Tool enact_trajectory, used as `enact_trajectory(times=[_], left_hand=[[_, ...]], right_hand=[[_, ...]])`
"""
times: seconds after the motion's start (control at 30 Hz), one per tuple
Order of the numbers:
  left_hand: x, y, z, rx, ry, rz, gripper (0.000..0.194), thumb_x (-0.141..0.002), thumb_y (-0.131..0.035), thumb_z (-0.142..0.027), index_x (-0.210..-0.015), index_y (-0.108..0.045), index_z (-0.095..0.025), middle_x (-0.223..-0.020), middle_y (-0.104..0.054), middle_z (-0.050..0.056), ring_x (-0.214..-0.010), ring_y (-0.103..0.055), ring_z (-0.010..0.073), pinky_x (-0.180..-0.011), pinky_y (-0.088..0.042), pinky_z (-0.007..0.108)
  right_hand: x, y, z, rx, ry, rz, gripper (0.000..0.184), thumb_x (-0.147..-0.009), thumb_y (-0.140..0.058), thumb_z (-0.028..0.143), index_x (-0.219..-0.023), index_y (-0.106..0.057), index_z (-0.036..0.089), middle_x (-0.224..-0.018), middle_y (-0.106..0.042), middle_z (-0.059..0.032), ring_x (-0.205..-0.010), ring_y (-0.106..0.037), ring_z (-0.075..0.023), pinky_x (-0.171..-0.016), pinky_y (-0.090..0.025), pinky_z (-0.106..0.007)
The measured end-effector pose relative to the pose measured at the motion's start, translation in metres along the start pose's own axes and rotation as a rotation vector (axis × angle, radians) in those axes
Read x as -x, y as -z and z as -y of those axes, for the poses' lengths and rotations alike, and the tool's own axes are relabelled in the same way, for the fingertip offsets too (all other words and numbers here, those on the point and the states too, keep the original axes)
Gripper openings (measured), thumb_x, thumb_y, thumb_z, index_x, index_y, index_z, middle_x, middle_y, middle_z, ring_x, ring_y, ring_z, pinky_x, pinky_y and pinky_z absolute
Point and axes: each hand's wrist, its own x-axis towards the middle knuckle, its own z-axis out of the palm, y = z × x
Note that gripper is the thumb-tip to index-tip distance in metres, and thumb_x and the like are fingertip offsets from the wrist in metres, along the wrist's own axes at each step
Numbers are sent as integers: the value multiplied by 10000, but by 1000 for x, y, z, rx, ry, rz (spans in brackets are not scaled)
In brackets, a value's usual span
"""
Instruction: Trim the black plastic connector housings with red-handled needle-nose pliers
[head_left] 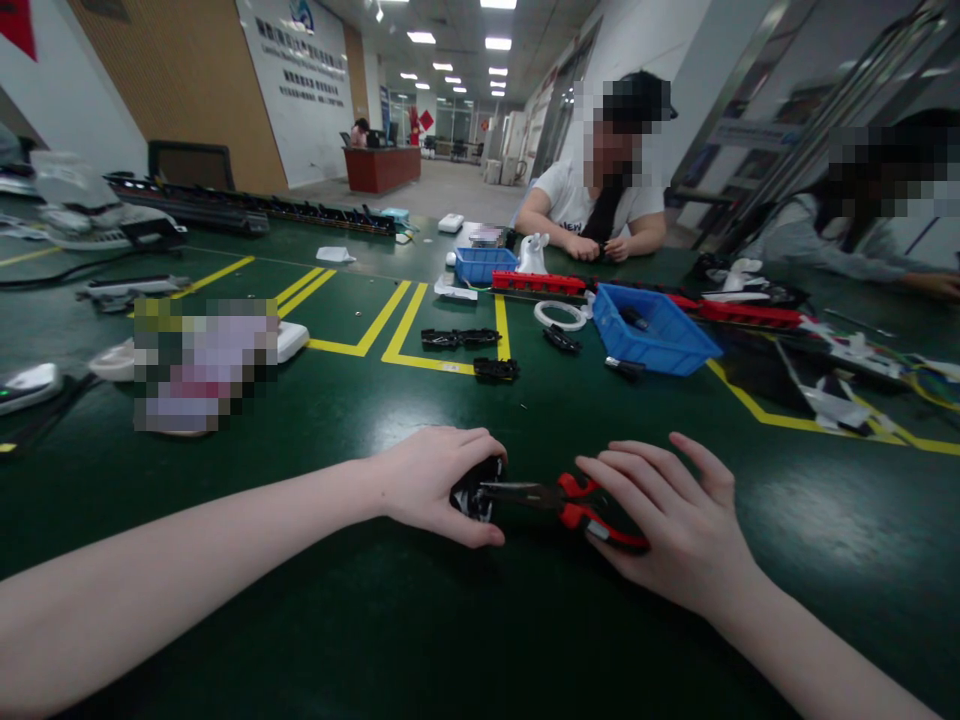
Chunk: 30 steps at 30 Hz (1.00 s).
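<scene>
My left hand (442,485) is wrapped round a small black plastic part (471,497), which the fingers and thumb partly cover. In my right hand (667,510) are red-handled long-nose pliers (574,500), with the fingers round the grips and the index and little fingers partly extended. The thin jaws point left, and their tips reach the black part at the opening of my left hand. Whether the jaws grip it or only touch it, I cannot tell. Both hands are low over the green table (360,620).
Ahead lie black plastic pieces (459,338), a tape roll (560,316), a blue bin (652,335) and a smaller blue bin (484,265). Red strips (538,283) stretch behind them. A blurred-out flat object (206,370) is on the left. Across the table sits a person (600,200); another is at right.
</scene>
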Motion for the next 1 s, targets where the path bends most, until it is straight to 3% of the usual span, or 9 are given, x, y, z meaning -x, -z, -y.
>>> enact_trajectory(times=[0.37,0.57,0.73,0.87,1.0], left_hand=[[-1,-7,6,-148,-59,15,791,-840,-601,-593,-1457,-338,-173,-1367,-487,140,-1167,-527,293,-930,-477,389],[-1,-5,5,-134,-97,29,772,-877,-593,-514,-1501,-273,-192,-1495,-376,129,-1282,-441,313,-1043,-398,444],[0,-4,3,-67,-43,1,821,-865,-615,-475,-1516,-210,-181,-1520,-336,129,-1304,-424,301,-1059,-387,427],[0,-7,4,-96,30,-77,792,-823,-654,-478,-1466,-296,-183,-1487,-381,130,-1270,-452,306,-1051,-376,450],[-1,-7,6,-104,51,-93,510,-834,-654,-471,-1241,-514,-197,-1325,-510,95,-1172,-506,280,-1003,-397,437]], right_hand=[[2,-6,-11,19,13,37,362,-866,-556,222,-1220,-562,150,-1171,-658,-131,-1045,-597,-280,-934,-436,-451],[2,-2,-14,90,-47,17,363,-834,-549,187,-1194,-562,147,-1220,-612,-176,-1173,-543,-358,-939,-440,-512],[4,-5,-16,109,-71,14,366,-818,-559,195,-1180,-571,141,-1194,-627,-174,-1136,-570,-367,-933,-442,-534],[5,-4,-15,24,-47,-22,360,-832,-601,259,-1162,-571,119,-1155,-646,-169,-1005,-626,-294,-841,-502,-432],[5,-2,-12,-54,-28,-30,375,-839,-635,312,-1151,-575,113,-1163,-648,-173,-964,-644,-253,-762,-525,-362]])
